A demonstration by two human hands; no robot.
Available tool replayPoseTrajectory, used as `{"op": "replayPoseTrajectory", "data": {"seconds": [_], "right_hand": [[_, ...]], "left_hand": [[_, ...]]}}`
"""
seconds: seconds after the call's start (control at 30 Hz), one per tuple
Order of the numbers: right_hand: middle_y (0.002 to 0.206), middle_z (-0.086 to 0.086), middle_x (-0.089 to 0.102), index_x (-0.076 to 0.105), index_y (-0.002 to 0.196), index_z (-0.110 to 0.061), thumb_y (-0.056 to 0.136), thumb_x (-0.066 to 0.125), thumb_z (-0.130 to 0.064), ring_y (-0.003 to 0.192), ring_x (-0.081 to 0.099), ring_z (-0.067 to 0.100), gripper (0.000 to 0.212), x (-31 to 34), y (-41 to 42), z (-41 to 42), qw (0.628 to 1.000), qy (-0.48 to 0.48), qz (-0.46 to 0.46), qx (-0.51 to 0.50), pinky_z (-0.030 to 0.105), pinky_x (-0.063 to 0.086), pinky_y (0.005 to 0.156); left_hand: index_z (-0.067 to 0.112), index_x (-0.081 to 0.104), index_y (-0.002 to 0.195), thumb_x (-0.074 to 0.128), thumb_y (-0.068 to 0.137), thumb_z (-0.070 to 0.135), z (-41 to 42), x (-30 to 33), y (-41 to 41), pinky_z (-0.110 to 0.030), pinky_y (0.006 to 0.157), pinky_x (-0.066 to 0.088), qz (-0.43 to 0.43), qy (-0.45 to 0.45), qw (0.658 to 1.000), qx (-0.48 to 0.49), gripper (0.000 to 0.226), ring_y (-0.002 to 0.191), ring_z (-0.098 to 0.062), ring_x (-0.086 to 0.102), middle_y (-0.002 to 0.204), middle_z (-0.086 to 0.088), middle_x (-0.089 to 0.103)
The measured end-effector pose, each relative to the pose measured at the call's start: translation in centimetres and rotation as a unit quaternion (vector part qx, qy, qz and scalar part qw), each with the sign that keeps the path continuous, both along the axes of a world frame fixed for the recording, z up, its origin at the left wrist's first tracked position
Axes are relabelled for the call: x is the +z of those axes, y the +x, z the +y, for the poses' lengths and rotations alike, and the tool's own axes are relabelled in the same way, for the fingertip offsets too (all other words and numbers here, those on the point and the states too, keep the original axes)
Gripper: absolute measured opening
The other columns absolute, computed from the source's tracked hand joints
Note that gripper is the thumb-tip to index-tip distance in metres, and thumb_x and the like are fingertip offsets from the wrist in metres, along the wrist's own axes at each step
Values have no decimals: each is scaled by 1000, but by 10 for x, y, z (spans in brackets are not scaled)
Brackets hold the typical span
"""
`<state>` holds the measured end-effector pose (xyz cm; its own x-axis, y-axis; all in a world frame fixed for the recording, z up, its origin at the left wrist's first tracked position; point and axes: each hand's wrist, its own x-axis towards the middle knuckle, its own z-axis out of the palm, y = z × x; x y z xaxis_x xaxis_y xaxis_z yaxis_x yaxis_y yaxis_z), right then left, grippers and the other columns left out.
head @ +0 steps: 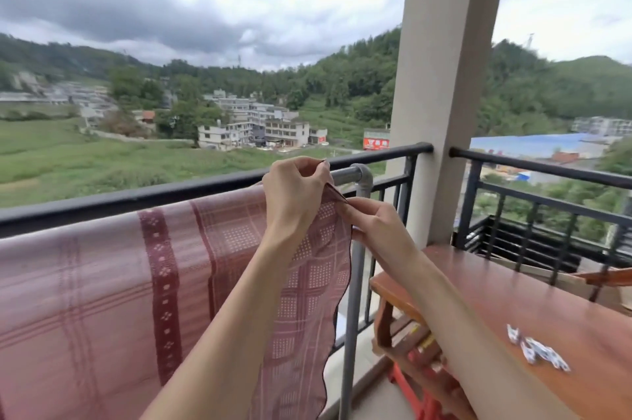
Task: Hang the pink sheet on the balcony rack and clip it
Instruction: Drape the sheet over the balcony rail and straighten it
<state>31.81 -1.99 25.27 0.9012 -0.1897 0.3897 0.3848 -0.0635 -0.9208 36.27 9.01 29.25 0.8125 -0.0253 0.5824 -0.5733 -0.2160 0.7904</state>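
2 hands (294,193) (376,228) on 1 pink sheet (102,282); several clips (538,349) nearby.

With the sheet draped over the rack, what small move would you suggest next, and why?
Probably reach the right hand to the clips on the wooden table: the pink sheet hangs over the rack, both hands pinch its corner, and no clip shows on it.

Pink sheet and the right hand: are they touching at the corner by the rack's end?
Touching. The head view shows the right hand pinching the pink sheet at its top corner, with the left hand gripping the same edge.
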Motion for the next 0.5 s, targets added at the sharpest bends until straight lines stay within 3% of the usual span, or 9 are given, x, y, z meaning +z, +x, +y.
{"op": "replayPoseTrajectory", "data": {"seconds": [0.13, 0.23, 0.33, 0.5], "right_hand": [[71, -5, 70, 70, 81, -15, 91, 54, -9, 70, 64, 9, 19, -4, 13, -28, 999, -35, -12, 11, 26, 53, 72], [72, 4, 67, 70, 75, -17, 91, 55, -10, 74, 60, 18, 23, -9, 22, -52, 999, -36, -20, -3, 37, 48, 75], [67, -5, 69, 72, 73, -19, 91, 55, -11, 70, 62, 11, 25, -11, 30, -81, 999, -43, -19, 0, 35, 50, 75], [72, -3, 72, 72, 78, -19, 90, 54, -9, 73, 66, 14, 24, -12, 46, -128, 999, -29, -25, 15, 35, 54, 77]], "left_hand": [[13, 73, 75, 63, 83, 20, -29, -2, 10, 0, 52, 36, -21, 7, 999, 33, 15, 54, 9, 55, 62, 13, 62], [13, 74, 77, 65, 83, 21, -52, -5, 19, 0, 53, 37, -21, 7, 999, 24, 14, 54, 16, 54, 64, 12, 65], [14, 75, 78, 65, 83, 23, -79, -8, 27, -1, 54, 39, -30, 2, 999, 17, 14, 55, 15, 56, 64, 13, 66], [14, 74, 81, 64, 84, 21, -121, -10, 40, -2, 54, 40, -46, 13, 999, 17, 12, 56, 9, 58, 66, 12, 66]]}}
